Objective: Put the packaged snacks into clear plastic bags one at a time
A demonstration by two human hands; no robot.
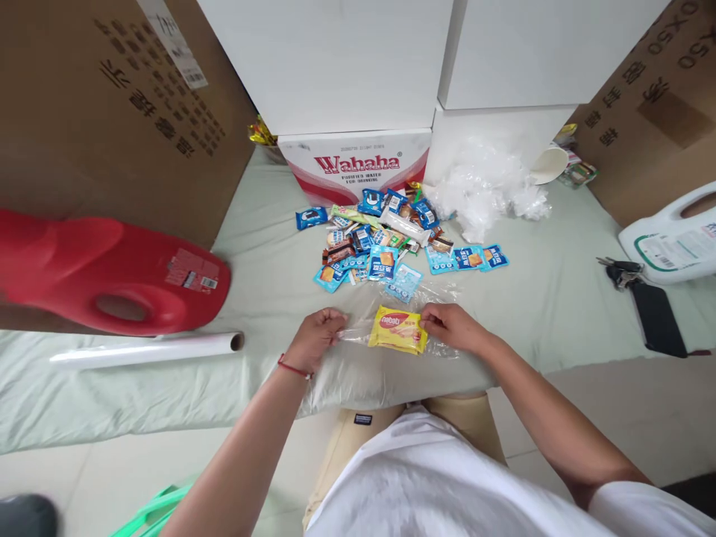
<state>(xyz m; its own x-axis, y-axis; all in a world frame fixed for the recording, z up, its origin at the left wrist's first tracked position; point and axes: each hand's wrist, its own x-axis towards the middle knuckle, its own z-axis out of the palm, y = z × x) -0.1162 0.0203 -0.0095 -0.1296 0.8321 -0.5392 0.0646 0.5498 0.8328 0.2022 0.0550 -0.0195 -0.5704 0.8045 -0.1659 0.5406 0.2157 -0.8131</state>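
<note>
The left hand closes its thumb and fingers on the edge of a clear plastic bag, while the right hand pinches the right end of a yellow packet at the near side of a cloth-covered table. From my remote seat, I judge that the left grip keeps the thin film drawn out and the right one steadies the packet against it. The packet lies between the two hands, directly before the wearer; I cannot tell from here whether it sits inside the film or on top.

Just beyond, loose snack packets lie heaped before a Wahaha carton, likely set there to be within easy reach. Crumpled clear plastic rests to their right, and I read it as a supply of more bags, though its folds hide the detail.

The packet itself is flat and roughly rectangular, bright yellow, with a red panel carrying the white word "nabati" and what looks like a wafer printed beside it. Around it the film appears wrinkled, glossy and nearly colorless.
</note>
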